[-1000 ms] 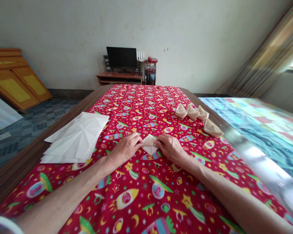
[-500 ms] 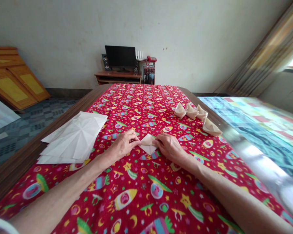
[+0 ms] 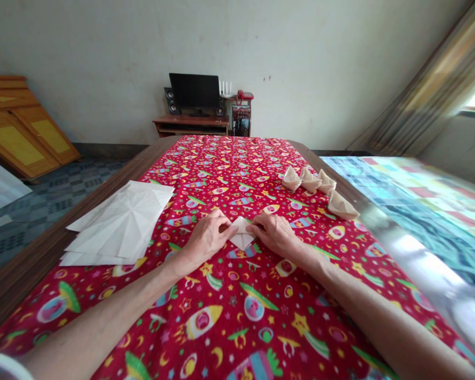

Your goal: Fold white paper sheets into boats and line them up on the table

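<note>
A small folded piece of white paper [image 3: 241, 238], diamond-shaped with a crease across it, lies on the red patterned cloth [image 3: 237, 295]. My left hand [image 3: 210, 232] is closed at its left corner, thumb pressed on the paper. At the right corner my right hand [image 3: 272, 231] is closed too, its fingertips on the edge and the other fingers curled under. Left of my hands is a stack of creased white paper sheets [image 3: 122, 224]. Several folded paper boat shapes [image 3: 342, 206] stand to the right, further off.
The cloth covers a dark wooden table [image 3: 8, 287]. Beyond its far end are a monitor [image 3: 195, 91] with speakers and a red telephone [image 3: 244, 95] by the wall. A wooden cabinet [image 3: 27, 129] stands left; a bed with a patterned cover [image 3: 423, 195] is at right.
My left hand has shifted slightly right, its thumb now further over the paper. My right hand has moved very little, its fingers staying at the right corner.
</note>
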Available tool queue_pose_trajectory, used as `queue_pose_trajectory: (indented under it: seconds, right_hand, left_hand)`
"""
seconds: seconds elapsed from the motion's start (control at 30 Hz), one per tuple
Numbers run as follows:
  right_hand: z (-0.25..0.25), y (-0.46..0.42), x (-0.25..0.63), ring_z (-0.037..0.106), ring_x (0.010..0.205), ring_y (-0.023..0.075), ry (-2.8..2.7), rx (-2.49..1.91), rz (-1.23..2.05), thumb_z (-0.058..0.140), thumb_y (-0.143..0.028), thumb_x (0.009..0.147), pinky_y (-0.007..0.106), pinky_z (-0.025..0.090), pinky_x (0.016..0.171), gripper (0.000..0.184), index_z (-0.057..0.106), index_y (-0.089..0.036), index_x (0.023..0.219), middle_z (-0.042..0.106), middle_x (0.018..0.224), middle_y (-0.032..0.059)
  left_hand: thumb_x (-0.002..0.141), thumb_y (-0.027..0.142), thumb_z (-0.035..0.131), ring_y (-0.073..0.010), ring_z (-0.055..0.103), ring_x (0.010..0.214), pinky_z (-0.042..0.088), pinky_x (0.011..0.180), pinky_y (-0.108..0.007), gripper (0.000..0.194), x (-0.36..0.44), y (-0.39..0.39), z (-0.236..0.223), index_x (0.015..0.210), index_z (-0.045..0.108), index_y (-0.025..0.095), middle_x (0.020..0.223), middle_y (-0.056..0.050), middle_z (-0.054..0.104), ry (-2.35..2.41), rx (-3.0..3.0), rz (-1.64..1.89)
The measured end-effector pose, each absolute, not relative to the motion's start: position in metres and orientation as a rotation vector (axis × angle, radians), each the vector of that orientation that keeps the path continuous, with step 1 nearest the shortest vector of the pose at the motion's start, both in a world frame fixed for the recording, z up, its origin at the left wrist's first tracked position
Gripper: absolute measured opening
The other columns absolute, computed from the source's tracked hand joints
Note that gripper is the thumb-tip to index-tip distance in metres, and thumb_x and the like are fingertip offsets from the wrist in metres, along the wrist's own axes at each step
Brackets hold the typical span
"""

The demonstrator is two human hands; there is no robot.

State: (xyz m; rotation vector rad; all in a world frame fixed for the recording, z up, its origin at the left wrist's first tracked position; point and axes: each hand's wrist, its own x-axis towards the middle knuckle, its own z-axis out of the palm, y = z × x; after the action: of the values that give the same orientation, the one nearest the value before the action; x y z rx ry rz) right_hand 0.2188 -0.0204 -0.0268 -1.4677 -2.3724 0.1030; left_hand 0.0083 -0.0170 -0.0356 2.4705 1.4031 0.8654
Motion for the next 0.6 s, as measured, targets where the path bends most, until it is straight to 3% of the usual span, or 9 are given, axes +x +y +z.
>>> queue_pose_trajectory:
  seconds: [0.6]
  right_hand:
    - [-0.024, -0.025, 0.215, 0.058, 0.076, 0.0137, -2.418, -1.460, 0.014, 0.041, -0.035, 0.094, 0.024, 0.030, 0.062, 0.027, 0.060, -0.019, 0.083, 0.065, 0.080, 0.0024]
  left_hand:
    - [0.085, 0.037, 0.058, -0.0122, 0.053, 0.065, 0.037, 0.062, -0.024, 0.027, 0.013, -0.018, -0.031, 0.067, 0.060, 0.017, 0.071, 0.000, 0.052, 1.506, 2.471, 0.786]
